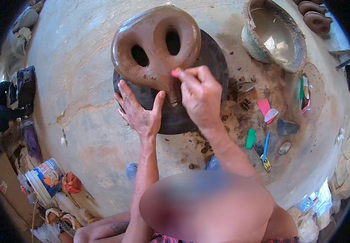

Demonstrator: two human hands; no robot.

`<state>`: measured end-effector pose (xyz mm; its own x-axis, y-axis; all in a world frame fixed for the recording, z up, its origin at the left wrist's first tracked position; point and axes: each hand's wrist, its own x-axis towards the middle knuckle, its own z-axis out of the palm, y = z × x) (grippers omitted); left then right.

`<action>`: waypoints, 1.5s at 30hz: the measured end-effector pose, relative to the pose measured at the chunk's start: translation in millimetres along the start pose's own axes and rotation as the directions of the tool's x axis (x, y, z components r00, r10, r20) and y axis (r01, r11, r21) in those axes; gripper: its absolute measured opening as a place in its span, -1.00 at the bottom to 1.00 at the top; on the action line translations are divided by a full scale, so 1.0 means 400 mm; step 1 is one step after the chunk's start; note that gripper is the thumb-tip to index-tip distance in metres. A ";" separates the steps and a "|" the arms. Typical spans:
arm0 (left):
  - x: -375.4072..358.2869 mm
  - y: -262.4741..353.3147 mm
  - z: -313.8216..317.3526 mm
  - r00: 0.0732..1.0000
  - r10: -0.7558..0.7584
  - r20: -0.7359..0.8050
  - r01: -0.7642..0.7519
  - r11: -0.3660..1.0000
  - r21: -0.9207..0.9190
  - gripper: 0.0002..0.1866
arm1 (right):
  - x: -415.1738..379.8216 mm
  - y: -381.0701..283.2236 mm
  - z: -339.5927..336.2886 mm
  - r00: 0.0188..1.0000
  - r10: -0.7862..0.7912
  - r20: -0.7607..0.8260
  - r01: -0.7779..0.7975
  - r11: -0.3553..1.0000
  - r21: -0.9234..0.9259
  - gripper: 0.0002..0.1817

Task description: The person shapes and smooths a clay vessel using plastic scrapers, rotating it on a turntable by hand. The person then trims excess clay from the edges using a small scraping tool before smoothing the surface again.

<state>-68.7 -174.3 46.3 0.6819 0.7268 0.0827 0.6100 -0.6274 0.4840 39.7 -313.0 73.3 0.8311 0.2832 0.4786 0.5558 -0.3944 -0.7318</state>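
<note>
A wet brown clay form (pixel 156 44) with two dark oval holes sits on a black round turntable (pixel 215 60). It narrows at its near end to a short stem. My left hand (pixel 140 109) lies with fingers spread at the near left side of the clay, its thumb beside the stem. Closed in a pinch, my right hand (pixel 201 95) holds a small pink piece (pixel 176 73) against the clay just right of the stem. Most of that piece is hidden by my fingers.
Right of the turntable lie a pink sheet (pixel 263 107), a white oval scraper (pixel 270 115), a green scraper (pixel 250 138) and a blue-handled tool (pixel 266 146), amid clay crumbs. A wide basin of murky water (pixel 248 42) stands at the upper right. A bucket (pixel 45 178) sits lower left.
</note>
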 end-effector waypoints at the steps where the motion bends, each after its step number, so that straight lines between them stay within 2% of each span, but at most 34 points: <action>1: -0.006 0.005 0.002 1.000 0.001 -0.001 -0.001 1.000 0.001 0.31 | -0.018 -0.014 -0.002 0.999 -0.016 0.050 0.016 1.000 0.011 -0.73; 2: -0.012 0.008 0.005 1.000 -0.001 -0.017 0.001 1.000 0.004 0.27 | -0.029 -0.016 -0.010 0.999 -0.017 0.047 0.016 1.000 0.013 -0.73; 4: -0.019 -0.001 0.009 0.999 -0.001 -0.035 0.001 1.000 0.007 0.22 | -0.046 -0.002 -0.044 0.963 -0.120 0.242 0.092 0.988 0.122 -0.70; 5: -0.020 -0.014 0.012 0.999 0.000 -0.053 -0.005 0.996 -0.091 0.17 | -0.037 0.002 -0.080 0.925 -0.164 0.342 0.123 0.982 0.140 -0.72; 6: -0.018 -0.022 0.011 0.997 -0.001 -0.071 -0.013 0.982 -0.189 0.13 | -0.035 0.017 -0.116 0.927 -0.165 0.338 0.124 0.982 0.140 -0.72; 8: -0.018 -0.028 0.006 0.997 0.005 -0.074 -0.018 0.982 -0.186 0.08 | -0.032 0.038 -0.176 0.735 -0.124 0.666 -0.049 0.971 0.236 -0.72; 9: -0.013 -0.024 0.007 0.997 0.013 -0.079 -0.028 0.981 -0.191 0.04 | -0.022 0.033 -0.193 0.795 -0.055 0.605 -0.173 0.934 0.312 -0.73; 10: -0.010 -0.021 0.009 0.996 0.011 -0.093 -0.030 0.979 -0.200 0.04 | -0.006 0.028 -0.201 0.795 -0.068 0.603 -0.157 0.937 0.313 -0.73; 12: -0.015 -0.024 -0.001 0.979 0.056 -0.197 -0.141 0.881 -0.451 0.07 | 0.028 0.021 -0.204 0.923 0.177 0.343 -0.258 0.944 0.207 -0.73; 13: -0.021 -0.029 -0.007 0.976 0.133 -0.175 -0.198 0.877 -0.438 0.23 | 0.044 0.036 -0.196 0.926 0.187 0.327 -0.268 0.937 0.223 -0.76; 14: -0.028 -0.017 -0.011 0.973 0.128 -0.193 -0.203 0.873 -0.444 0.23 | 0.076 0.043 -0.189 0.930 0.168 0.326 -0.249 0.942 0.224 -0.76; 16: -0.043 0.012 -0.016 0.978 0.200 -0.064 -0.210 0.929 -0.305 0.42 | 0.161 0.065 -0.163 0.994 0.007 0.109 -0.008 1.000 0.010 -0.76; 17: -0.038 0.009 -0.008 0.979 0.194 -0.067 -0.205 0.943 -0.263 0.55 | 0.211 0.099 -0.142 0.992 -0.103 0.073 0.106 0.993 -0.044 -0.77; 18: -0.033 0.005 -0.001 0.978 0.191 -0.080 -0.205 0.940 -0.272 0.55 | 0.266 0.135 -0.121 0.976 -0.213 0.039 0.216 0.971 -0.103 -0.77; 19: -0.030 -0.001 0.003 0.971 0.225 -0.078 -0.237 0.948 -0.211 0.53 | 0.318 0.150 -0.107 0.954 -0.289 0.076 0.298 0.940 -0.166 -0.74; 20: -0.024 -0.006 0.005 0.963 0.259 -0.072 -0.267 0.952 -0.149 0.51 | 0.365 0.172 -0.088 0.951 -0.299 0.080 0.309 0.936 -0.171 -0.74; 22: -0.008 -0.023 0.001 0.954 0.294 -0.064 -0.299 0.946 -0.127 0.47 | 0.434 0.216 -0.049 0.838 -0.524 0.150 0.542 0.831 -0.126 -0.72; 23: -0.009 -0.029 0.000 0.942 0.334 -0.042 -0.336 0.937 -0.098 0.44 | 0.456 0.228 -0.041 0.838 -0.521 0.162 0.541 0.831 -0.126 -0.72; 25: -0.007 -0.027 -0.001 0.943 0.332 -0.028 -0.333 0.937 -0.109 0.41 | 0.485 0.239 -0.039 0.686 -0.648 0.332 0.702 0.709 -0.068 -0.72; 29: -0.011 -0.018 0.002 0.950 0.310 -0.031 -0.311 0.942 -0.129 0.37 | 0.416 0.199 -0.087 0.725 -0.565 0.395 0.639 0.765 -0.078 -0.74; 31: -0.020 -0.016 0.007 0.954 0.298 -0.022 -0.298 0.948 -0.113 0.36 | 0.352 0.176 -0.102 0.828 -0.404 0.388 0.497 0.850 -0.176 -0.78; 32: -0.024 -0.012 0.009 0.958 0.287 -0.026 -0.288 0.952 -0.101 0.36 | 0.320 0.155 -0.106 0.833 -0.394 0.389 0.487 0.855 -0.178 -0.78; 35: -0.041 0.011 0.007 0.967 0.253 -0.012 -0.253 0.964 -0.077 0.34 | 0.233 0.081 -0.090 0.935 -0.186 0.303 0.263 0.935 -0.238 -0.83; 36: -0.047 0.017 0.010 0.966 0.260 -0.005 -0.259 0.963 -0.073 0.34 | 0.207 0.067 -0.079 0.938 -0.177 0.297 0.253 0.937 -0.239 -0.83; 38: -0.059 0.026 0.018 0.978 0.207 -0.030 -0.209 0.974 -0.093 0.36 | 0.163 0.038 -0.058 0.973 -0.062 0.220 0.114 0.966 -0.232 -0.69; 40: -0.071 0.033 0.027 0.983 0.182 -0.033 -0.185 0.978 -0.100 0.37 | 0.133 0.005 -0.045 0.979 -0.036 0.199 0.083 0.968 -0.236 -0.69; 41: -0.075 0.036 0.032 0.987 0.152 -0.041 -0.156 0.981 -0.113 0.38 | 0.119 -0.007 -0.040 0.981 0.002 0.195 0.034 0.984 -0.178 -0.75; 42: -0.080 0.037 0.037 0.987 0.158 -0.036 -0.161 0.981 -0.111 0.38 | 0.105 -0.018 -0.037 0.980 0.038 0.194 -0.015 0.993 -0.119 -0.80; 44: -0.086 0.038 0.045 0.989 0.134 -0.063 -0.142 0.979 -0.143 0.36 | 0.070 -0.026 -0.040 0.973 0.060 0.224 -0.037 0.994 -0.107 -0.75; 45: -0.086 0.039 0.045 0.988 0.141 -0.058 -0.148 0.979 -0.141 0.36 | 0.052 -0.028 -0.045 0.959 0.013 0.282 -0.001 0.999 -0.042 -0.72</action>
<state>-75.5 -214.1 35.3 0.7367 0.6458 0.2006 0.4394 -0.6826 0.5840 50.9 -318.6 100.3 0.7993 0.5133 0.3124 0.5550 -0.4315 -0.7112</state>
